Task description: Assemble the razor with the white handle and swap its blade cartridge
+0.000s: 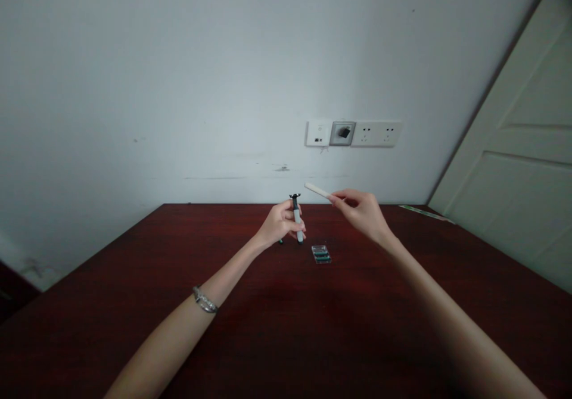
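My left hand (279, 223) is closed round the grey handle of a razor (298, 223), held upright with its black head at the top. To the right, my right hand (360, 211) pinches one end of a slim white stick (317, 190); its free end points left toward the razor's head, apart from it. I cannot tell exactly what the stick is. On the table below and between the hands lies a small clear case of razor cartridges (321, 254). Mostly hidden behind my left hand is a small dark and green object (280, 242).
The dark red wooden table (268, 327) meets a white wall (223, 77) at its far edge. A panel of sockets and switches (353, 134) is on that wall. A thin green and white strip (426, 213) lies at the back right, near a pale door (527, 149).
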The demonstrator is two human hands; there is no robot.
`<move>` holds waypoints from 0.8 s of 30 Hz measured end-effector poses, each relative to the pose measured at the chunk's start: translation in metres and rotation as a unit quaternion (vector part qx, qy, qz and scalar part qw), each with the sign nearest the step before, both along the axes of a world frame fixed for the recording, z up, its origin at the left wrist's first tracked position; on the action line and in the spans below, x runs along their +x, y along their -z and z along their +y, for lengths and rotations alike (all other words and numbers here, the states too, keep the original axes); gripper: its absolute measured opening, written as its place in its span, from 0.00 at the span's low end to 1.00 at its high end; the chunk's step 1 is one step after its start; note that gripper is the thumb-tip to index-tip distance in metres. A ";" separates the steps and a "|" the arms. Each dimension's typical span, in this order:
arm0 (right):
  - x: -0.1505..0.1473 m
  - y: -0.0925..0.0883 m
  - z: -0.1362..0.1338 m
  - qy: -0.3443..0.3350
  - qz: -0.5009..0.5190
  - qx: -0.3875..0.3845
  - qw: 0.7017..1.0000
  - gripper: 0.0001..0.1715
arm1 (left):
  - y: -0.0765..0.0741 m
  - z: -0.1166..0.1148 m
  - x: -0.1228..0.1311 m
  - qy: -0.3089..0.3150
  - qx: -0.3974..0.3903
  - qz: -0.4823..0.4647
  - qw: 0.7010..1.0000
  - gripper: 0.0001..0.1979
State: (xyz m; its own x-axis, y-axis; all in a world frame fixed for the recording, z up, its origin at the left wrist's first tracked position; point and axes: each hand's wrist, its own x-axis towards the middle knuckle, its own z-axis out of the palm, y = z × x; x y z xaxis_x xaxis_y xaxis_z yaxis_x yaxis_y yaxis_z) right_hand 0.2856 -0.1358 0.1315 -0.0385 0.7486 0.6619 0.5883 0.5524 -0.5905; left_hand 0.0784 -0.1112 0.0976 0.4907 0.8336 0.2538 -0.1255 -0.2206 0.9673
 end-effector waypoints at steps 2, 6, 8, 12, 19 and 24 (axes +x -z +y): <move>0.004 0.001 0.002 0.005 0.059 -0.047 0.997 0.18 | 0.001 0.001 0.000 -0.019 0.008 0.006 1.000 0.17; -0.013 0.004 -0.005 -0.114 0.145 -0.134 0.974 0.18 | 0.005 0.006 0.001 -0.067 0.029 0.036 0.997 0.17; -0.027 0.007 -0.011 -0.174 0.148 -0.163 0.960 0.18 | 0.007 0.007 0.001 -0.081 0.037 0.047 0.995 0.16; -0.041 0.016 -0.014 -0.212 0.146 -0.178 0.950 0.18 | 0.008 0.008 0.001 -0.082 0.046 0.050 0.994 0.16; -0.052 0.045 -0.010 -0.216 0.185 -0.159 0.946 0.17 | 0.006 0.008 -0.002 -0.067 0.032 0.035 0.997 0.17; -0.068 0.057 -0.015 -0.201 0.200 -0.142 0.948 0.16 | 0.006 0.015 -0.007 -0.073 0.042 0.005 0.996 0.17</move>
State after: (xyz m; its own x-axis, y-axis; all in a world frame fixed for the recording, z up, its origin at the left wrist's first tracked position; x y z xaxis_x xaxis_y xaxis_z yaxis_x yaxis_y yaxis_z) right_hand 0.2177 -0.1513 0.0741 -0.1481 0.8767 0.4576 0.0614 0.4700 -0.8805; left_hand 0.0715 -0.0962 0.0919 0.3687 0.8721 0.3217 -0.0762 -0.3165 0.9455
